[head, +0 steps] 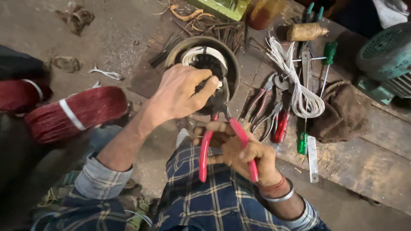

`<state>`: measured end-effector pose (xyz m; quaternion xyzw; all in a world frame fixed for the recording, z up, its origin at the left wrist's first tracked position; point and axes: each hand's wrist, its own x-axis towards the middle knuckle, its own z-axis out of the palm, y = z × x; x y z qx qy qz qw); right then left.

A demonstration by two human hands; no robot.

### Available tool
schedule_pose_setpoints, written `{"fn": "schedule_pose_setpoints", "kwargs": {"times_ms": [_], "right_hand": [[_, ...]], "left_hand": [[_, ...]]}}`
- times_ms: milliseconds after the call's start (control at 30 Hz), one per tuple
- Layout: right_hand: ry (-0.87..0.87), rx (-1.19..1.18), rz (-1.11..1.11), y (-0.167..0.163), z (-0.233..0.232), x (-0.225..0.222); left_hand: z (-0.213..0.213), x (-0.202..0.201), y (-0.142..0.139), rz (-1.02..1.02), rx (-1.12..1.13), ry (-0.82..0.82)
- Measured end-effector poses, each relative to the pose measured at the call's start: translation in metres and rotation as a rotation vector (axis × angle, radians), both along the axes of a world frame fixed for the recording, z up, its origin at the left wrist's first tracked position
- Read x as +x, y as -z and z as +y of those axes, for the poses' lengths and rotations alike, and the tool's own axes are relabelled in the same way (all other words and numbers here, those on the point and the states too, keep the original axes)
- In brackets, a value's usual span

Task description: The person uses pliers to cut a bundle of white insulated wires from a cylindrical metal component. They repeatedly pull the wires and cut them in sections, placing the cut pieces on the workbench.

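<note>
- The pliers' (226,141) jaws hide behind the left hand (182,92).
- Teal motor housing (385,60) cut off at right edge.
- Stator's (205,64) near rim covered.

A dusty grey concrete floor (107,30) fills the far left, littered with scraps. A worn wooden board (364,158) runs along the right, its planks stained and scratched. On it lie a brown rag (342,113), a white cord bundle (299,85), 2 green screwdrivers (327,55) and spare pliers (261,98). A teal motor (385,60) stands at the far right. 2 red wire coils (77,113) lie at the left. Light is dim and warm, strongest at the centre.
</note>
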<state>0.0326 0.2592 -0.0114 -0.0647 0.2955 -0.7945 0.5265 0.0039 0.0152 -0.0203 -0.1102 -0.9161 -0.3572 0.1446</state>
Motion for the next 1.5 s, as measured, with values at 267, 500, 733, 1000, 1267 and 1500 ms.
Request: {"fn": "schedule_pose_setpoints", "kwargs": {"times_ms": [267,500,733,1000,1267,1500], "right_hand": [[0.082,0.110,-0.033,0.006,-0.010,0.010],[0.079,0.115,-0.028,-0.002,-0.001,-0.002],[0.079,0.310,0.138,-0.001,0.009,0.001],[0.207,0.167,-0.047,0.006,-0.004,0.019],[0.075,0.386,-0.289,0.014,0.018,0.020],[-0.140,0.469,-0.200,-0.032,0.041,-0.005]], "left_hand": [[-0.002,0.005,-0.009,0.210,-0.099,0.116],[-0.013,0.001,-0.005,0.273,-0.458,0.163],[-0.010,-0.006,-0.004,0.159,-0.223,0.119],[-0.005,0.002,-0.005,0.066,-0.080,0.086],[0.010,0.004,-0.011,0.018,-0.120,0.129],[0.003,-0.011,-0.020,-0.168,-0.202,0.416]]}}
